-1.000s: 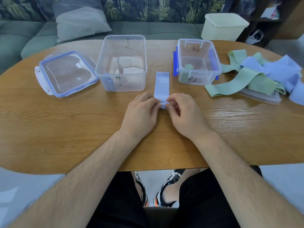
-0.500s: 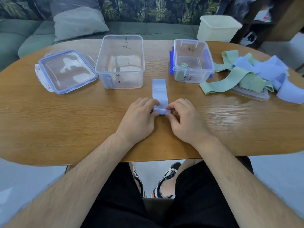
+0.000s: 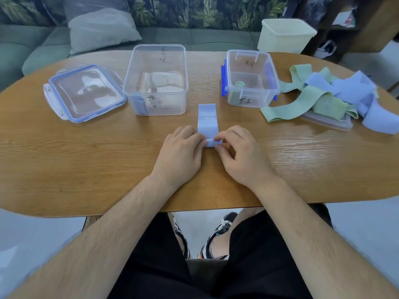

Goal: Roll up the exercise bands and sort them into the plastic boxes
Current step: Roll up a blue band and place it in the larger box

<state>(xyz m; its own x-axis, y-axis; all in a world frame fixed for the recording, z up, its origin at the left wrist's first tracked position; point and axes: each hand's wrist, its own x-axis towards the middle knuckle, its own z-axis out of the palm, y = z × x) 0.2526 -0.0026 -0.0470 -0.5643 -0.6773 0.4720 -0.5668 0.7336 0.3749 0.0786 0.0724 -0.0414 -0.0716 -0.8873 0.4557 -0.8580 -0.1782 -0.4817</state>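
A light blue exercise band (image 3: 207, 119) lies flat on the wooden table (image 3: 86, 165), its near end rolled into a small coil. My left hand (image 3: 179, 156) and my right hand (image 3: 239, 154) pinch that coil from either side. Behind it stand two clear plastic boxes: a larger one (image 3: 157, 83) holding a rolled blue band at its front left, and a smaller one with blue clips (image 3: 250, 78) holding rolled green bands. A pile of loose green and blue bands (image 3: 328, 93) lies at the right.
A clear lid with a blue rim (image 3: 84, 91) lies at the left. Another lid (image 3: 328, 121) sits under the band pile. A pale yellow tub (image 3: 285, 35) stands behind the table, and a green sofa with a grey cushion (image 3: 97, 29) lies beyond.
The coil at the band's near end has grown thicker, and the flat part of the band has become shorter. Both hands stay at the coil.
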